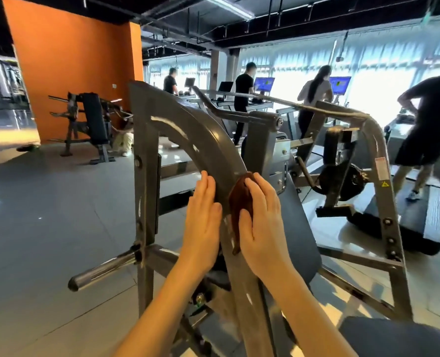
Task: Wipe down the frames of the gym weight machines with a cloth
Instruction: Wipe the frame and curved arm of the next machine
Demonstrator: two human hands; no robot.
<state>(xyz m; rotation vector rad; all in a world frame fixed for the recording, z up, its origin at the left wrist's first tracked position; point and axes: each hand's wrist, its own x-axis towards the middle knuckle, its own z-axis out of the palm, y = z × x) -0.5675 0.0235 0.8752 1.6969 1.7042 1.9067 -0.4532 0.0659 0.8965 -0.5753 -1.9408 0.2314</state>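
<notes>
A grey weight machine stands right in front of me, its curved frame arm [201,140] arching down between my hands. A brown cloth [241,199] is wrapped over the right side of that arm. My right hand [261,222] lies over the cloth, fingers mostly straight, thumb hooked round its lower part, pressing it to the metal. My left hand [203,222] rests flat on the arm's left side with straight fingers, holding nothing.
A chrome weight peg [103,269] juts out at lower left. The machine's grey seat pad [394,336] sits at lower right, its right upright [384,191] beyond. A bench machine [92,124] stands by the orange wall. Several people use treadmills [420,222] at the windows.
</notes>
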